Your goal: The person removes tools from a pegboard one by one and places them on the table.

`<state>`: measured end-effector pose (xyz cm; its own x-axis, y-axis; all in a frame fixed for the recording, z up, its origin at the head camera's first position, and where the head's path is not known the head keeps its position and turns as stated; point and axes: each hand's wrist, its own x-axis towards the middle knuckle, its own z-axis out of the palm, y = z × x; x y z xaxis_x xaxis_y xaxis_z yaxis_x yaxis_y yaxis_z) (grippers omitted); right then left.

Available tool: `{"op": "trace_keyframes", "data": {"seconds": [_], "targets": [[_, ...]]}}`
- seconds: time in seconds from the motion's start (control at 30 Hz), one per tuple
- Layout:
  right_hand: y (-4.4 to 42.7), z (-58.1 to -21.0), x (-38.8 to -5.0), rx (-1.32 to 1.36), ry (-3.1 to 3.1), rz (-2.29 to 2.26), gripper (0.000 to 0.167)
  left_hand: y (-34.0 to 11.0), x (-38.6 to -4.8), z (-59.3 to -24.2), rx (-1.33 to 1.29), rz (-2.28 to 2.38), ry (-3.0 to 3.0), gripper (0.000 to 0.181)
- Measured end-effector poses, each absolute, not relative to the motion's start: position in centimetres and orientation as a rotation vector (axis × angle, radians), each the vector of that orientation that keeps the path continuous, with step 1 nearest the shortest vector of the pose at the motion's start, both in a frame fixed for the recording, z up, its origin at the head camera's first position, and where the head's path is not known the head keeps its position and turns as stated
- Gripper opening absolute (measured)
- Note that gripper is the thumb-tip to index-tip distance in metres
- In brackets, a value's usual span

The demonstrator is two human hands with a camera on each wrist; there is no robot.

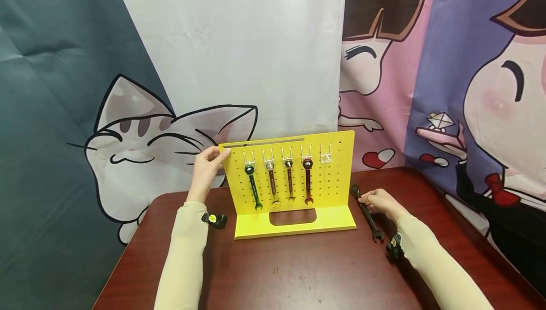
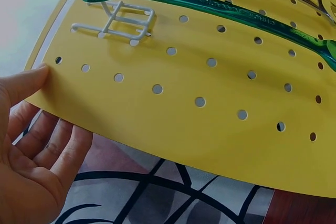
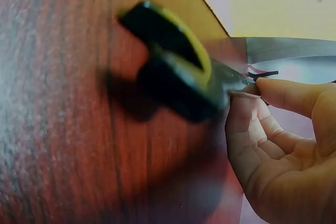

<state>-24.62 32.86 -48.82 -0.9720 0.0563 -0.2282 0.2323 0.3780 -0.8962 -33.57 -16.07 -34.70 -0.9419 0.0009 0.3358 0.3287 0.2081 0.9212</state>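
The work in hand looks like handling one wrench at the rack. The left hand point(image 1: 207, 169) grips the yellow pegboard point(image 1: 344, 172) at its ten o'clock corner, thumb on the front face, the other fingers behind the edge. At four o'clock from the board's middle, the right hand point(image 1: 382, 202) pinches the dark combination wrench point(image 1: 369, 217) near its ring end, between thumb and fingers. The ring points to eleven o'clock, the open end to five; a shadow beneath suggests it is raised off the surface point(image 1: 277, 272), though I cannot tell whether any part touches.

On the board hang, from left to right, a green wrench point(image 1: 253, 184), a grey-brown wrench point(image 1: 271, 177), a brown wrench point(image 1: 290, 182) and a red wrench point(image 1: 308, 184), rings up. The white wire hook point(image 1: 326, 158) at two o'clock is bare. If the dark wrench belongs there, the next move calls for a lift towards ten o'clock, ring foremost, with the board kept steady.
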Motion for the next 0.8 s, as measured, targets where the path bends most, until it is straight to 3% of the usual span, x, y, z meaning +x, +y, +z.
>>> {"op": "trace_keyframes", "data": {"seconds": [0.3,0.8], "targets": [[32.9,-48.4,-24.6,0.259,2.487,-1.603,0.023,-15.7,-33.9,-34.4,-0.287,-1.768,-2.228,0.030],[31.8,-48.1,-23.5,0.279,2.592,-1.474,0.016,-15.7,-33.4,-35.5,-0.290,-1.671,-2.181,0.039]]}}
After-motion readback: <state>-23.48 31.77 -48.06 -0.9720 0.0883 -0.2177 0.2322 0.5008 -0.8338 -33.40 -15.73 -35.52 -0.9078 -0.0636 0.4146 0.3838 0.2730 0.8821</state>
